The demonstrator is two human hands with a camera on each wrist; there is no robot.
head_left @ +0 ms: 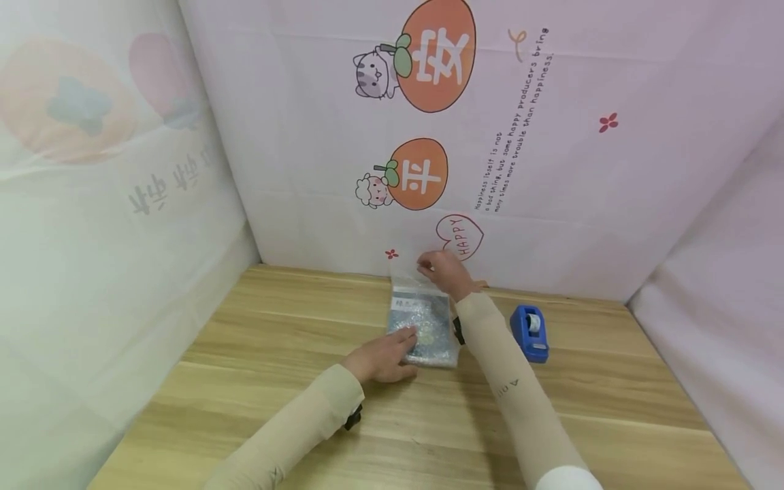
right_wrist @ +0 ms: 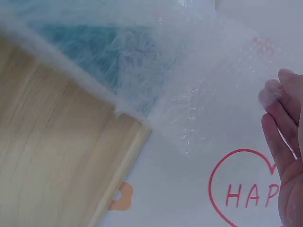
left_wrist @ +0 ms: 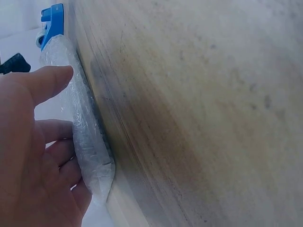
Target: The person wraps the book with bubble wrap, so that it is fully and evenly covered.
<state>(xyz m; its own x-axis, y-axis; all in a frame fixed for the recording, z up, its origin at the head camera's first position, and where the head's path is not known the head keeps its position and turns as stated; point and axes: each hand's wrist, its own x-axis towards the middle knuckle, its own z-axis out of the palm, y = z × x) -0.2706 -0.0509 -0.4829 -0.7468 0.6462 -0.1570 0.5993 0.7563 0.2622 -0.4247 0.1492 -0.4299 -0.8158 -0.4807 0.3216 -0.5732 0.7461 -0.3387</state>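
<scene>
A flat bluish book point(head_left: 429, 344), covered in clear bubble wrap, lies near the back edge of the wooden table. My left hand point(head_left: 384, 357) rests on its left side, fingers extended over the wrap; the left wrist view shows the wrapped bundle point(left_wrist: 92, 137) against those fingers. Beyond the book's far end, my right hand point(head_left: 447, 271) pinches the loose end of the bubble wrap point(right_wrist: 189, 104) between thumb and fingertips and holds it raised. In the right wrist view this sheet stretches from the book to the right hand point(right_wrist: 286, 118).
A blue tape dispenser point(head_left: 530, 333) with a roll of tape stands on the table point(head_left: 294, 354), right of the right forearm. Printed white cloth point(head_left: 318, 136) hangs behind the table's back edge, and more white cloth hangs on both sides.
</scene>
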